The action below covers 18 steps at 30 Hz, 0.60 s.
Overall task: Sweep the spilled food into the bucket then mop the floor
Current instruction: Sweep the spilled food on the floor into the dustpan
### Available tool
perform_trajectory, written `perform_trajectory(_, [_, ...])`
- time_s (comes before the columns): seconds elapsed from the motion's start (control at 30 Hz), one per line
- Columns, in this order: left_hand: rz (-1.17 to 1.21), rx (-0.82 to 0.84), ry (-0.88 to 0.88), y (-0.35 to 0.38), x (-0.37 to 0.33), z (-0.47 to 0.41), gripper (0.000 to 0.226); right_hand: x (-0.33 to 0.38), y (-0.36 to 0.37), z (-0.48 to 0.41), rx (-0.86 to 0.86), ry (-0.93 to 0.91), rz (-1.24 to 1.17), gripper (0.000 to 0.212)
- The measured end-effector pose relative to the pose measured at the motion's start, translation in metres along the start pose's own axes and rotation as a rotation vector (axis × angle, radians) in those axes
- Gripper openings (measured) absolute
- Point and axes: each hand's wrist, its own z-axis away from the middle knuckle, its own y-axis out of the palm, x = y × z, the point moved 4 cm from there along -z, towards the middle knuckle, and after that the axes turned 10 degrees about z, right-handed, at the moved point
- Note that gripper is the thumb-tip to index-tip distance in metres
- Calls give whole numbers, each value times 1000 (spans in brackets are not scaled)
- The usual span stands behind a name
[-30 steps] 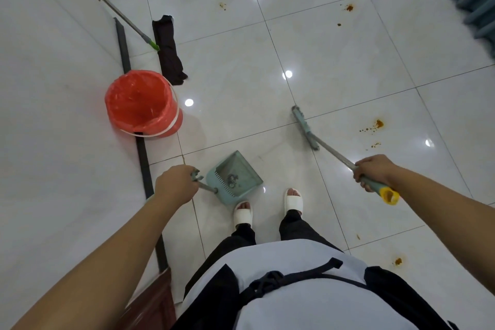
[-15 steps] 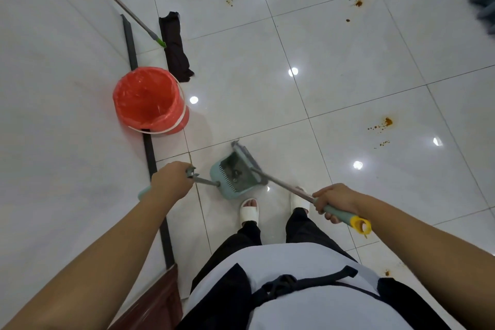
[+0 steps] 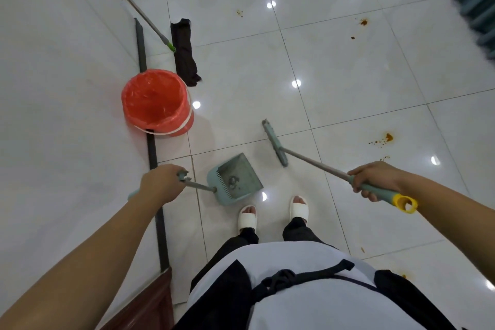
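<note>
Beside a lined bucket (image 3: 158, 100), the left hand (image 3: 160, 185) clamps the dustpan (image 3: 235, 178) flat to catch spill while the right hand (image 3: 375, 178) grips the broom (image 3: 276, 143) angled toward it.

A single wide-angle camera sat on the person's head and looked steeply down and forward at the tiled floor (image 3: 348, 69). The wearer's own torso filled the bottom edge, closest to the lens, with both forearms reaching up into the frame from the lower corners. The feet (image 3: 273, 213) lay near the middle, and a white wall (image 3: 53, 88) ran up the left side. Straight lines bowed toward the edges. No second view was given.
</note>
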Motion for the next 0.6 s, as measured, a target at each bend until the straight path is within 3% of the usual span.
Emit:
perform_trajectory(0.27, [-60,7,-75,-5,27,9,30,9,39,-30,-37,89,-64,29])
perform_trajectory(0.6, [-33,-13,-151,-7,60,4,32,6,132,-20,229,130,-213,27])
